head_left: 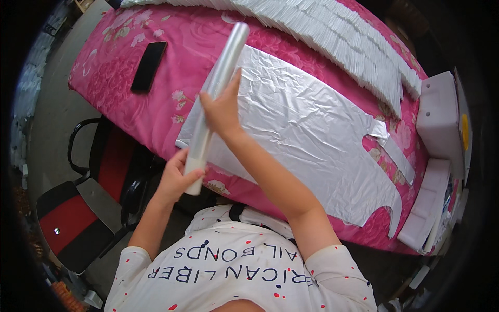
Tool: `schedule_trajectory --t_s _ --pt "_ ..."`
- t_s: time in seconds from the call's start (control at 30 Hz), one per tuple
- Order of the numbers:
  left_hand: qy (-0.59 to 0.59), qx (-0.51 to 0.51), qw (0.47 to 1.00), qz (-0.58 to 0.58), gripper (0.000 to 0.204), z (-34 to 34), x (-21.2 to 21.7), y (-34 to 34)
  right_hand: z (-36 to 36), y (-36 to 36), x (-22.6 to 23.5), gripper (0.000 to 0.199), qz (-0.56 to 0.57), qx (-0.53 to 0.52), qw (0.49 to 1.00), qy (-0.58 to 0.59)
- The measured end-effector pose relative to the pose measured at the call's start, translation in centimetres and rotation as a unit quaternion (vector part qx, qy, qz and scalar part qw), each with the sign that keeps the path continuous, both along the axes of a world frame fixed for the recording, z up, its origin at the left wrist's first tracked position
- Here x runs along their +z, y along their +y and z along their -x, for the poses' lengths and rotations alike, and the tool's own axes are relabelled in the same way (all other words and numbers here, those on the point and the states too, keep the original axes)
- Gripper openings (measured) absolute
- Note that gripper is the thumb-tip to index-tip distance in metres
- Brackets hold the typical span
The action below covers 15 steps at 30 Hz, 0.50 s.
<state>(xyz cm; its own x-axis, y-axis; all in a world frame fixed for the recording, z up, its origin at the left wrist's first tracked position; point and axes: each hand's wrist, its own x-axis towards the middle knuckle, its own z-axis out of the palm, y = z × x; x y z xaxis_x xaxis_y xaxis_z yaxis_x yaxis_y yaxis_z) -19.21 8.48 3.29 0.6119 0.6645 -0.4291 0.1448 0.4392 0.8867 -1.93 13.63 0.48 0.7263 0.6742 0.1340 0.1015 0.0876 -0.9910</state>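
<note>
A long, shiny whitish roll [228, 54], which looks like rolled plastic film, slants over the left end of a silvery plastic sheet. My left hand [179, 177] is wrapped round its lower end, near the table's front edge. Farther up, my right hand [222, 106] is closed round the middle of the roll, the fingers partly behind it. The silvery sheet [301, 130] lies wrinkled on the table, with curved cut-outs and strap-like ends on its right side, shaped like an apron or a vest bag. Whether it is joined to the roll, I cannot tell.
A pink flowered cloth [119, 67] covers the table. A black phone [149, 66] lies at the left, and stacked white folded pieces [332, 36] line the far edge. White bins [439, 114] stand at the right end. Black and red chairs [78, 223] are at the left.
</note>
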Motion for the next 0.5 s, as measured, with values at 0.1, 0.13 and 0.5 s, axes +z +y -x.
schedule_trajectory --t_s 0.1,0.13,0.5 --pt "-0.215 -0.077 0.948 0.223 0.070 -1.7 1.0 -1.8 -4.6 -3.1 4.0 0.063 -0.055 0.229 0.844 0.482" --pt "-0.295 -0.096 0.906 0.287 0.075 -2.2 1.0 -2.2 -5.3 -4.5 5.6 0.063 -0.148 0.216 0.837 0.480" --pt "0.050 -0.239 0.968 0.054 0.047 -8.4 -0.2 -5.4 -7.1 -15.8 3.1 0.059 -0.062 -0.012 0.928 0.368"
